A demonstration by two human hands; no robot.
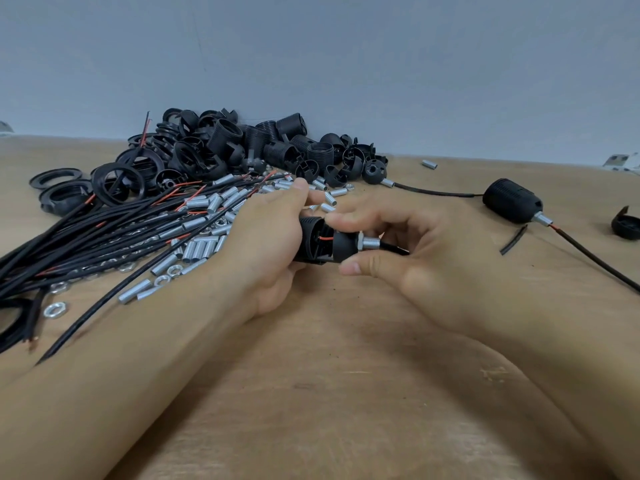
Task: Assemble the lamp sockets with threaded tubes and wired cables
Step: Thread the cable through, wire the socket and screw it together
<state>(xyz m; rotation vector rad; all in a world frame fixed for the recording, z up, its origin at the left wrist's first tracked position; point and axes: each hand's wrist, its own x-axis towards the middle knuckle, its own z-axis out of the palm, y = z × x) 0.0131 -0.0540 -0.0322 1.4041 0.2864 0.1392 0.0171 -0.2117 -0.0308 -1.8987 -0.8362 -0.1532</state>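
Above the middle of the wooden table (346,375), my left hand (266,244) grips a black lamp socket body (313,240). My right hand (398,244) pinches the socket's black cap (346,244) between forefinger and thumb. A silver threaded tube (372,243) with a nut sticks out of the cap to the right, and a black cable (394,250) runs from it under my right palm. A thin red wire shows in the gap between body and cap.
Black wired cables (104,237) fan out at the left over loose silver tubes (201,247) and nuts. A heap of black socket parts (242,147) lies at the back. An assembled socket (512,200) with its cable lies at the right, near a loose cap (627,225).
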